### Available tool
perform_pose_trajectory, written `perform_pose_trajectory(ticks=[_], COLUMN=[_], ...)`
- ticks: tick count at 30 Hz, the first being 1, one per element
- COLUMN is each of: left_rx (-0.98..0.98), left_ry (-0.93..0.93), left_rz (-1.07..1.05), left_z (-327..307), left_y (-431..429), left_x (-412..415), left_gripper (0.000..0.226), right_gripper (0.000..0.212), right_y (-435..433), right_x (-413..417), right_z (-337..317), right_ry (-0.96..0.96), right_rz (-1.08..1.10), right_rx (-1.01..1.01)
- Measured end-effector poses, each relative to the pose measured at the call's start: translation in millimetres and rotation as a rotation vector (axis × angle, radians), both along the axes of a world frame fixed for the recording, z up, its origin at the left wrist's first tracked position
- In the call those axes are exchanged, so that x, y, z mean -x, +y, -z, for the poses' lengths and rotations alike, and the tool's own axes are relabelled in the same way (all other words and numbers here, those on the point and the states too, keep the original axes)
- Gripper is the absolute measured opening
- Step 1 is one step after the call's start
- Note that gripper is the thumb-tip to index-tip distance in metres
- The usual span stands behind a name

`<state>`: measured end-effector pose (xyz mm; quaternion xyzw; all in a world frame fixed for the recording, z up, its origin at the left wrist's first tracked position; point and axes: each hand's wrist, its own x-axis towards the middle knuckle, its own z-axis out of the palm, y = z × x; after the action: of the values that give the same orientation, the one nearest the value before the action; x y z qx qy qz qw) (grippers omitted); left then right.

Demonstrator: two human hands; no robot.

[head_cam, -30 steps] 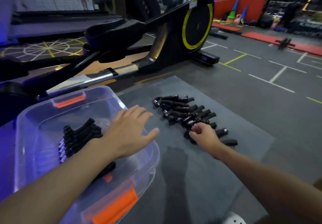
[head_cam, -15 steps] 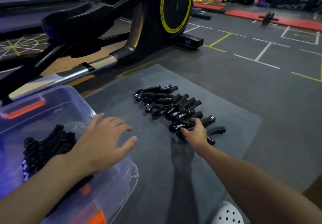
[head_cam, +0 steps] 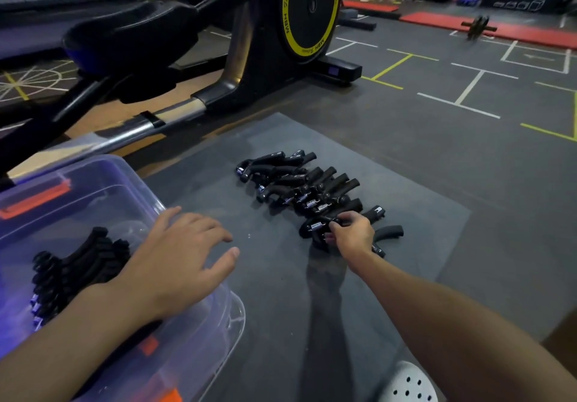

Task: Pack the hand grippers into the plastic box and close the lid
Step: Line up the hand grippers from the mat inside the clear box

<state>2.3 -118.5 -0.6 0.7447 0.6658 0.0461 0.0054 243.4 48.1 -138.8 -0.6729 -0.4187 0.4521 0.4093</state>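
Plastic box point(head_cam: 175, 211): clear, lid off, at the far left on the grey mat point(head_cam: 406, 220); orange latches show on its near and far ends.
Box contents: a stack of black hand grippers point(head_cam: 78, 261) lying packed side by side along the left part of the floor of the box; the near end of the stack is hidden under the forearm.
Left hand point(head_cam: 178, 261): palm down, fingers spread and loose, holding nothing; it rests over the right rim of the box, with the fingertips reaching out past the rim above the mat.
Mat between the hands: bare grey surface, the two hands well apart.
Row of loose grippers point(head_cam: 299, 183): black handles with silver springs, overlapping in a slanted line on the mat, to the right of the box and apart from it.
Right hand point(head_cam: 351, 233): at the near end of the row, fingers curled and pinching one gripper point(head_cam: 315, 226) by its spring end; whether that gripper is off the mat I cannot tell.
Farther right: two more gripper handles point(head_cam: 388, 231) lie just beside the right hand.
Behind: an exercise machine point(head_cam: 306, 11) with a yellow-ringed wheel.
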Motion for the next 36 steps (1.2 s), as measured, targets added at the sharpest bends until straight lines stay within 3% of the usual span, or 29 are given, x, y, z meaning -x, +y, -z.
perform_pose_trajectory(ticks=[6, 15, 26, 36], left_rx=[-0.026, -0.117, -0.349, -0.477], left_ry=[-0.021, -0.117, -0.232, -0.226], left_rz=[0.005, -0.007, -0.087, -0.195], left_z=[-2, -17, -65, -83], left_y=[-2, -8, -38, -103], left_x=[1, -2, 20, 66], left_gripper=[0.065, 0.064, 0.045, 0.037], right_gripper=[0.012, 0.008, 0.01, 0.009], right_y=[-13, -34, -89, -157], right_x=[6, 24, 82, 141], right_z=[-13, -70, -183, -228], right_ry=[-0.123, 0.022, 0.165, 0.206], right_rz=[-0.031, -0.108, -0.452, -0.767], right_rx=[-0.096, -0.208, -0.432, -0.468])
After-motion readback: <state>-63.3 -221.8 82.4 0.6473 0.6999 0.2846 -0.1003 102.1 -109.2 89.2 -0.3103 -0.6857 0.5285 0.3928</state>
